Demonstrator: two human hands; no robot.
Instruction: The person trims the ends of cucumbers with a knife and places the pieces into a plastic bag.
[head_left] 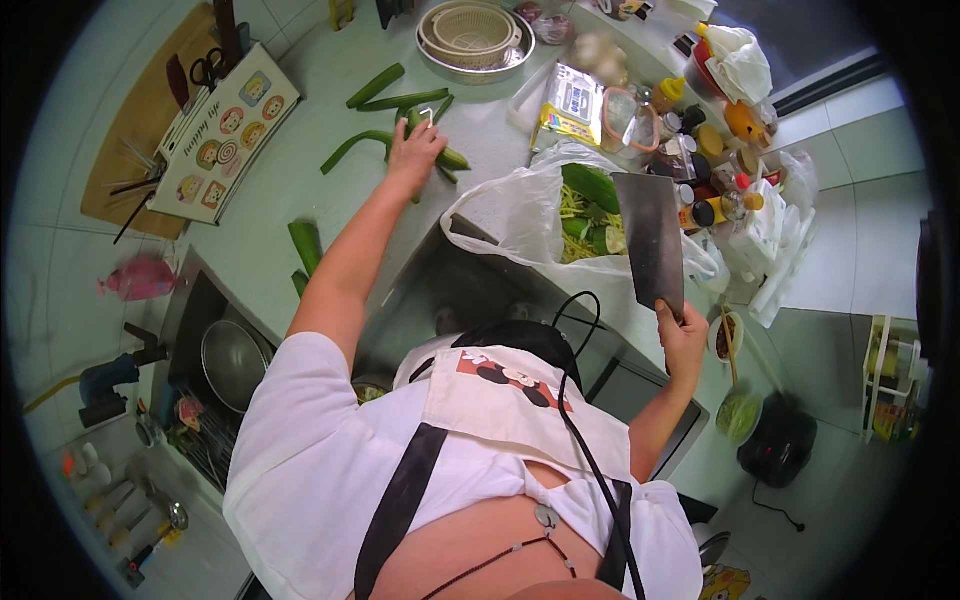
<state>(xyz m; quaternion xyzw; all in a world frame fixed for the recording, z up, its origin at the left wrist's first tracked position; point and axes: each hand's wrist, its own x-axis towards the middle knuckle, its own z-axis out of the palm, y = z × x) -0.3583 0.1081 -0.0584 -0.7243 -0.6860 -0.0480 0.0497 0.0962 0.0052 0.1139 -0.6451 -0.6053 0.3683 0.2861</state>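
Left hand (415, 152) curls over green vegetable pieces (455, 160) on the tabletop (490, 125), its exact pinch hidden from me; right hand (682, 335) grips a cleaver (655, 240). I judge this as gathering pieces; next calls for keeping the blade clear.

Long green vegetable pieces (376, 86) strewn loosely, broad grey cleaver (655, 238) aloft

Black lettering (203, 128) on white knife holder (238, 139), print (578, 94) on white-and-yellow packet (570, 112)
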